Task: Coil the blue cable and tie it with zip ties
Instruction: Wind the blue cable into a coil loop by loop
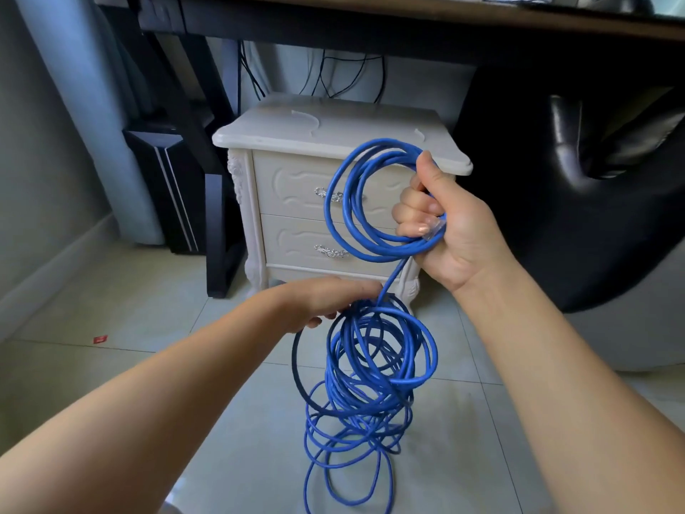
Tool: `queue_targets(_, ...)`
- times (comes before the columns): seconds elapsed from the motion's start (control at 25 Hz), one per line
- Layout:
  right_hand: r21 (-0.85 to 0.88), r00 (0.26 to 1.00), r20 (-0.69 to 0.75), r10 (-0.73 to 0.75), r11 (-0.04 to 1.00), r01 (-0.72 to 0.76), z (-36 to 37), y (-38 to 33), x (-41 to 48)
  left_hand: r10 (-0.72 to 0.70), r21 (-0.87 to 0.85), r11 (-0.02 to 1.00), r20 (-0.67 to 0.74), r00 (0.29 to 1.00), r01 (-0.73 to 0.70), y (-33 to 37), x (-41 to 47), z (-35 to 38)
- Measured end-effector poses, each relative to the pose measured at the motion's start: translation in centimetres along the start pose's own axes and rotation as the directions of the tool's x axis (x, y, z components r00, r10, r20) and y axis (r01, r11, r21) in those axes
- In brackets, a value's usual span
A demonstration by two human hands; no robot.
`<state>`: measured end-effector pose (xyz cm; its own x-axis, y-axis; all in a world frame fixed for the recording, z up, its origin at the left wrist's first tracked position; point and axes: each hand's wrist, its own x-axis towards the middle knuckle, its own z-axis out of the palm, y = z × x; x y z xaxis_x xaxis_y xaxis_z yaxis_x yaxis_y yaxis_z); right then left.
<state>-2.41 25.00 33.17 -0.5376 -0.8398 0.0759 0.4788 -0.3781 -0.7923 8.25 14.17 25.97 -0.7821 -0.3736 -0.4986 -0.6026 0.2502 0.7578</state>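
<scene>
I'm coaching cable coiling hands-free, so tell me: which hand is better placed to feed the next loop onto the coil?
Left. The left hand sits by the strand between the coil and the loose tangle. The right hand is full, gripping the coil.

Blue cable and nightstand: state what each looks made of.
Blue cable: probably a smooth plastic or rubber jacket, faintly glossy, bending into loose loops. Nightstand: cream-painted wood or moulded board, I cannot tell which; satin sheen, carved relief on the drawers.
</scene>
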Motion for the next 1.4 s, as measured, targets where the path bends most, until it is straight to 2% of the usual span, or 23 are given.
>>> queue_targets(0.16,0.014,1.0,0.005,-0.007,1.0,0.007,-0.2,-0.1,0.1,0.009,-0.01,1.0,0.033,0.999,-0.009,-0.1,1.0,0.8)
queue_targets(0.24,0.019,1.0,0.006,-0.006,1.0,0.006,-0.3,-0.2,0.1,0.032,-0.128,0.992,0.087,0.996,-0.02,-0.4,1.3,0.8)
queue_targets(0.32,0.03,1.0,0.001,-0.004,1.0,0.004,-0.4,-0.3,0.1,0.049,-0.3,0.954,0.2,0.978,0.014,-0.7,1.2,0.7)
queue_targets(0.4,0.039,1.0,-0.016,-0.02,0.999,0.02,-0.6,-0.7,0.1,0.075,-0.392,0.919,0.269,0.96,0.038,-1.2,1.2,0.5)
queue_targets(0.48,0.01,0.997,-0.053,-0.058,0.998,0.059,-1.2,-1.3,0.1,0.126,-0.47,0.883,0.238,0.963,0.0,-1.5,1.2,0.2)
queue_targets(0.6,-0.016,0.984,-0.172,-0.056,0.998,0.054,-2.7,-1.8,0.4,0.201,-0.549,0.826,0.082,0.976,-0.124,-1.7,0.9,-0.6)
queue_targets(0.68,0.029,0.968,-0.253,0.002,1.0,0.006,-3.8,-1.6,0.5,0.257,-0.485,0.844,-0.01,0.966,-0.229,-1.5,0.3,-1.0)
queue_targets(0.76,0.105,0.957,-0.283,0.06,0.994,-0.032,-4.6,-1.3,0.4,0.288,-0.249,0.912,-0.179,0.941,-0.326,-1.1,-0.3,-1.1)
queue_targets(0.84,0.177,0.967,-0.236,0.091,0.983,-0.049,-4.8,-1.4,0.1,0.337,0.153,0.941,-0.444,0.83,-0.3,-0.7,-0.5,-0.7)
queue_targets(0.88,0.205,0.976,-0.197,0.091,0.977,-0.049,-4.8,-1.6,-0.2,0.361,0.275,0.929,-0.538,0.762,-0.247,-0.5,-0.6,-0.6)
queue_targets(0.92,0.224,0.983,-0.162,0.083,0.974,-0.045,-4.6,-1.8,-0.4,0.379,0.314,0.921,-0.583,0.719,-0.232,-0.3,-0.7,-0.5)
queue_targets(1.0,0.237,0.99,-0.124,0.065,0.971,-0.034,-4.4,-2.2,-0.6,0.431,0.344,0.899,-0.576,0.694,-0.272,-0.2,-0.8,-0.6)
queue_targets(1.04,0.238,0.991,-0.121,0.056,0.971,-0.026,-4.4,-2.4,-0.7,0.467,0.398,0.874,-0.533,0.705,-0.279,-0.2,-0.8,-0.7)
queue_targets(1.12,0.241,0.991,-0.129,0.021,0.97,0.01,-4.4,-2.6,-0.8,0.52,0.526,0.815,-0.481,0.706,-0.242,-0.3,-0.9,-1.0)
queue_targets(1.24,0.267,0.985,-0.172,-0.031,0.961,0.077,-4.4,-3.0,-0.9,0.524,0.602,0.781,-0.487,0.699,-0.166,-0.9,-0.8,-1.6)
queue_targets(1.32,0.285,0.969,-0.238,-0.067,0.949,0.135,-4.4,-3.2,-0.8,0.503,0.593,0.788,-0.459,0.732,-0.169,-1.2,-0.5,-2.2)
queue_targets(1.4,0.324,0.931,-0.352,-0.094,0.921,0.215,-4.8,-3.8,-0.4,0.427,0.462,0.863,-0.451,0.784,-0.205,-1.1,-0.8,-2.6)
